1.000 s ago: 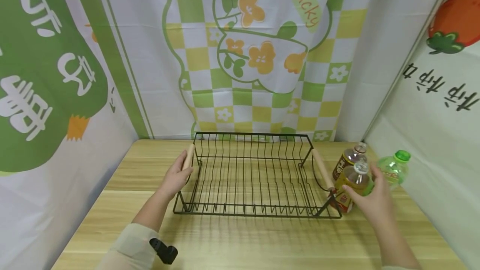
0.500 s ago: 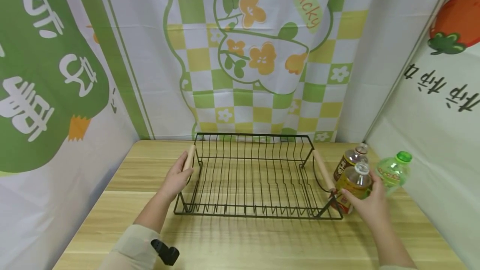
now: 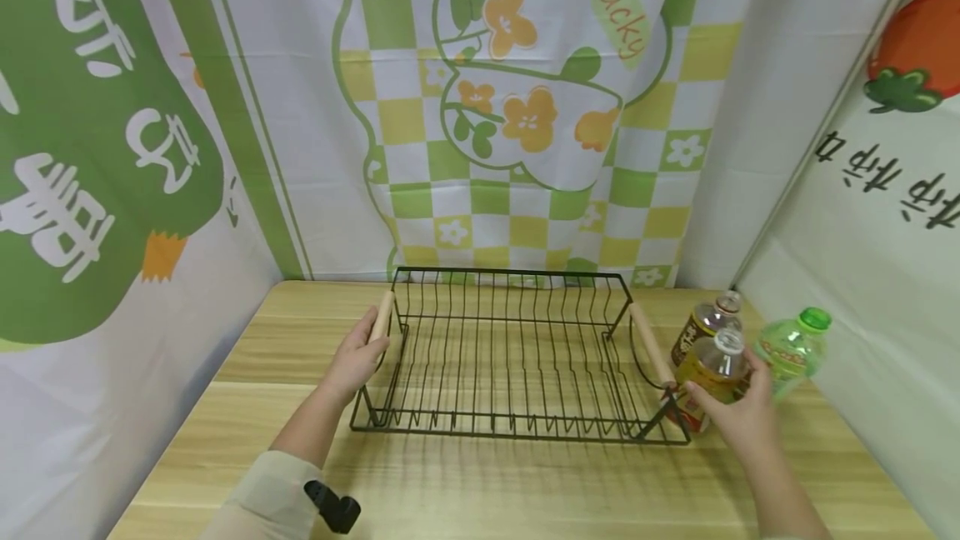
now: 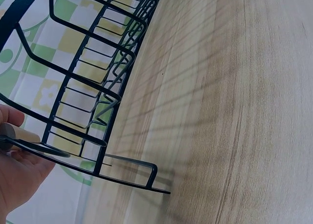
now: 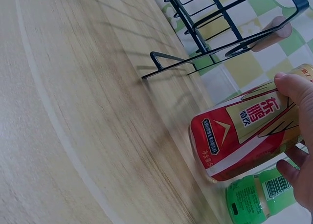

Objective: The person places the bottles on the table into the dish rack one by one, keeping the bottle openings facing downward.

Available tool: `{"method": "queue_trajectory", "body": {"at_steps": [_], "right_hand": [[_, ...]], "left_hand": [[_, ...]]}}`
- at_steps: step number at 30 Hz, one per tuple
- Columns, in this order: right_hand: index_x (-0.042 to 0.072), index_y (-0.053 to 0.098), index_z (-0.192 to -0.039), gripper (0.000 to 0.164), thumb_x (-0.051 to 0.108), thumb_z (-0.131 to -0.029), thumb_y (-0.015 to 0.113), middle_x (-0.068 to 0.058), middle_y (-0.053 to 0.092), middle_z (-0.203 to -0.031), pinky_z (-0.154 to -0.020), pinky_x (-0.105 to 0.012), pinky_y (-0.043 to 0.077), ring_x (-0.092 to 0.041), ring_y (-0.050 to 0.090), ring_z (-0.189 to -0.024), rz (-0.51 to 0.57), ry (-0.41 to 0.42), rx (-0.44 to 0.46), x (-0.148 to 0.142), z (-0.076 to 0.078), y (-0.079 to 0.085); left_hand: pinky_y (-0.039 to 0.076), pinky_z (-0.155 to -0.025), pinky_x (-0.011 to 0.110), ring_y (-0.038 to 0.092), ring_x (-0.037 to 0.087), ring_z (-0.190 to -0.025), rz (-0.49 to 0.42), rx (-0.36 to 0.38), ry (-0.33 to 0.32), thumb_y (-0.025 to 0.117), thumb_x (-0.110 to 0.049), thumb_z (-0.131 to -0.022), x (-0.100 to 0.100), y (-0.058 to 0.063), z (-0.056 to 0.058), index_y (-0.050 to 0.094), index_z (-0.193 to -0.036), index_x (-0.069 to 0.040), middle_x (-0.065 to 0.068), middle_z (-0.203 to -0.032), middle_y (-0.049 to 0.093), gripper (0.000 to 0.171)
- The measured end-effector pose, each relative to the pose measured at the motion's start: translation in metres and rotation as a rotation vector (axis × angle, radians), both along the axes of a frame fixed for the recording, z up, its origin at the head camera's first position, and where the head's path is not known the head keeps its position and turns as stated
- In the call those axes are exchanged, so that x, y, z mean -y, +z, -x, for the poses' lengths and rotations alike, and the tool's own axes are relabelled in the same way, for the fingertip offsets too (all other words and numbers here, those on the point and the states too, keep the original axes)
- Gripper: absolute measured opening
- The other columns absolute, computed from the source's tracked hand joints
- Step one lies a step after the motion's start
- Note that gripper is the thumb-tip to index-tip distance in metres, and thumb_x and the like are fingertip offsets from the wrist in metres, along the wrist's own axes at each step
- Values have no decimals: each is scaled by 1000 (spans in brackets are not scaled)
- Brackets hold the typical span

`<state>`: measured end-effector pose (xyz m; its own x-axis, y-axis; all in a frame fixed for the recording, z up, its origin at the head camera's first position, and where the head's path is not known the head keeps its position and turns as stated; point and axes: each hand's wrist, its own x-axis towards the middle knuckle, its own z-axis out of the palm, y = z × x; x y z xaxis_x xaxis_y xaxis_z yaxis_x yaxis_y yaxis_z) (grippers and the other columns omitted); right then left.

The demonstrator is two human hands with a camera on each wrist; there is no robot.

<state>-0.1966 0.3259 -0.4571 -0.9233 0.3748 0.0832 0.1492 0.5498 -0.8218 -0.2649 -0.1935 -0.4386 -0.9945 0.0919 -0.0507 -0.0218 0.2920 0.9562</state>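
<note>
A black wire dish rack [image 3: 517, 437] with a wooden handle at each end stands on the table. My left hand [image 3: 355, 362] grips its left wooden handle [image 3: 381, 317], also seen at the edge of the left wrist view. Just beyond the rack's right end, my right hand [image 3: 746, 415] holds a drink bottle [image 5: 249, 131] with a red and gold label, thumb on the near side and fingers round the far side. Behind it stands a bottle with a dark brown label [image 3: 701, 327]. A green bottle [image 3: 791, 348] with a green cap is to the right of that hand.
The wood-grain table [image 3: 480, 490] runs under everything. The right wooden handle [image 3: 651, 344] of the rack is close beside the held bottle. Printed cloth [image 3: 525, 215] hangs behind the rack and along both sides.
My right hand sits slightly lower on the red and gold bottle. The whole head view has shifted a little; the left hand keeps its grip on the rack.
</note>
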Motion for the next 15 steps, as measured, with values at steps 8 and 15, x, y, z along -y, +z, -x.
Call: {"method": "queue_trajectory", "body": {"at_steps": [8, 15], "right_hand": [[4, -3, -156, 108, 32, -87, 75, -41, 18, -152, -105, -71, 32, -62, 32, -131, 35, 21, -20, 2, 0, 7], [4, -2, -156, 107, 30, -86, 75, -37, 17, -154, -103, -73, 32, -59, 30, -132, 7, 30, -79, 4, 6, 17]], "left_hand": [[10, -123, 53, 6, 37, -152, 4, -13, 0, 40, -11, -103, 0, -2, 1, 1, -157, -1, 21, -164, 2, 67], [12, -123, 53, 7, 37, -152, 0, -9, 4, 41, -12, -103, 1, -1, 1, 2, -157, -2, 20, -164, 2, 67]]}}
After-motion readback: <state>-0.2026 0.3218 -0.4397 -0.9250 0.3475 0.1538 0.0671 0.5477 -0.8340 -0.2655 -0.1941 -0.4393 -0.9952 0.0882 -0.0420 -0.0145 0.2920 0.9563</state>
